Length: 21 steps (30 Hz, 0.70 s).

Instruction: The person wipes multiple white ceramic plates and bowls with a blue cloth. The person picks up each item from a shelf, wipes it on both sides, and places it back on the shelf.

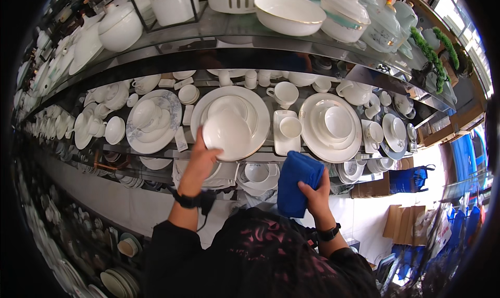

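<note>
My left hand grips the near left rim of a white ceramic bowl, which is held over a stack of white plates on a large round plate. A folded blue cloth is in my right hand, in front of the shelf edge. Between the two large place settings lies a small rectangular white dish with a cup on it. To the right, a gold-rimmed plate carries smaller plates and a bowl.
Above, a glass shelf holds a gold-rimmed bowl and lidded tureens. A blue-patterned plate with bowls stands left. A white cup is behind the small dish. Below are more cups and plates; cardboard boxes lie at the right.
</note>
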{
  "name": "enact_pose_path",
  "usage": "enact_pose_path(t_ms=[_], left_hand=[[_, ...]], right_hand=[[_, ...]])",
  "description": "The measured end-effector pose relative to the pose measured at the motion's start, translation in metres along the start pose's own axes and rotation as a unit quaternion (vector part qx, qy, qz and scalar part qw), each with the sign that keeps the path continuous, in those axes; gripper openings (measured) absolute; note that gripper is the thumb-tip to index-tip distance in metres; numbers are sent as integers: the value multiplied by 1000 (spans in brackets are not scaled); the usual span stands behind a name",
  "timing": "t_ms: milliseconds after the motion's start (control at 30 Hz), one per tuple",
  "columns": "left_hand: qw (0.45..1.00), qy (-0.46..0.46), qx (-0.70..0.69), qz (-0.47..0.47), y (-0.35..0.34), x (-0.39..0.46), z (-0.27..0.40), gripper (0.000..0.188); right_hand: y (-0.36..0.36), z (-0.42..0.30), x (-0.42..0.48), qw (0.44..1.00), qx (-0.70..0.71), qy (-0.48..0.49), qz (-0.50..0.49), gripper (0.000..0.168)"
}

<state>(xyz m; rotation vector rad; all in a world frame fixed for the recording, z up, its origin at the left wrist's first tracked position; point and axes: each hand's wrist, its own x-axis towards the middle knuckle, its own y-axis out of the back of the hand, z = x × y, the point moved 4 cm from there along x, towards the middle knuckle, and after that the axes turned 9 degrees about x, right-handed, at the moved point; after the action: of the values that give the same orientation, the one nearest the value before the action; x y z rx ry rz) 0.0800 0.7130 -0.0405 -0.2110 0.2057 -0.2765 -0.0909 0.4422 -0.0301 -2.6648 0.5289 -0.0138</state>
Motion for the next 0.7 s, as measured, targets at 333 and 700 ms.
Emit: enact_pose_path(t_ms=[333, 700], left_hand=[[977, -84, -66, -185, 5, -89, -31, 98], [960, -188, 207, -14, 78, -131, -62, 110]], right_hand=[[-91, 53, 6, 987, -148, -24, -65, 50], [-199, 88, -30, 870, -393, 90, -285, 54]])
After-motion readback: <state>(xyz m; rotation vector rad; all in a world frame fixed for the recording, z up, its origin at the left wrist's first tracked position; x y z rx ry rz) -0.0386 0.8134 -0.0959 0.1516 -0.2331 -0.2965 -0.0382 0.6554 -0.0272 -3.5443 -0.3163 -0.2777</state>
